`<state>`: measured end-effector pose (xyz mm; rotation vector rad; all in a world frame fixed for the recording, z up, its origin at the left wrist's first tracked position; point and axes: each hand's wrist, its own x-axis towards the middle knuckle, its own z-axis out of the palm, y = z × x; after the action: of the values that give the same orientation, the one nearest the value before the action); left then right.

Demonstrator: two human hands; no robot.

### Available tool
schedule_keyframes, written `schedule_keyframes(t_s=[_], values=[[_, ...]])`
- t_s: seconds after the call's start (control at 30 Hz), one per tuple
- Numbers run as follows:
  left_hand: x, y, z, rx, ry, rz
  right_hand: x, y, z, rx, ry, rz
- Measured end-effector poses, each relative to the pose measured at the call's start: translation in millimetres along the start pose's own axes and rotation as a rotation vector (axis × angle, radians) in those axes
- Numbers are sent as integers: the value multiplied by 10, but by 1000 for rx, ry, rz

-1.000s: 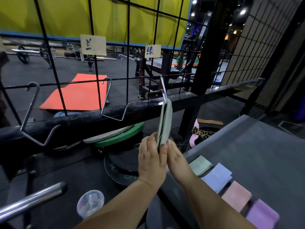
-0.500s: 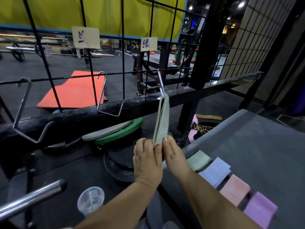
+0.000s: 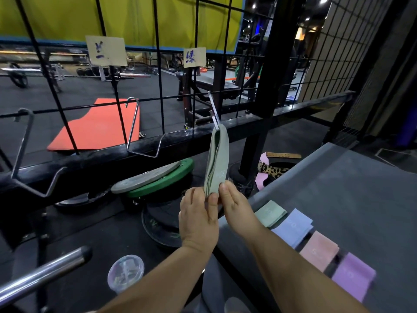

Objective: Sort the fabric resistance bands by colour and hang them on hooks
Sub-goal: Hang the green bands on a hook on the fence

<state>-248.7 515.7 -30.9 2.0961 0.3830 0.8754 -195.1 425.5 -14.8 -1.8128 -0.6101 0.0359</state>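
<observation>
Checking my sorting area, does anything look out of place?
Yes: a pink band and a leopard-print one lie loose on the floor beside the rack post, not on the table with the other folded bands. The green bands hang neatly on their hook.

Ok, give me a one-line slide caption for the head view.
Left hand and right hand pinch the bottom of green bands hung on a hook.

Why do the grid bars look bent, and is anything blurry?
Head view: the wide lens bows the wire grid toward the edges; ceiling lights flare top right; the green band is sharp, the purple band in the corner smeared.
</observation>
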Motion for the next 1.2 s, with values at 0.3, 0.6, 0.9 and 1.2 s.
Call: schedule_keyframes(t_s=[0.3,0.6,0.9,1.2], values=[[-37,-33,10,6,3,16,-33,29,-40,-56,-15,-12],[-110,-91,72,29,-61,-38,-130,128,-301,-204,-3,33],[-168,-102,237,124,-272,-85,-151,356,-746,-499,22,186],[-257,-67,495,366,-523,50,-196,597,-921,-791,-66,346]])
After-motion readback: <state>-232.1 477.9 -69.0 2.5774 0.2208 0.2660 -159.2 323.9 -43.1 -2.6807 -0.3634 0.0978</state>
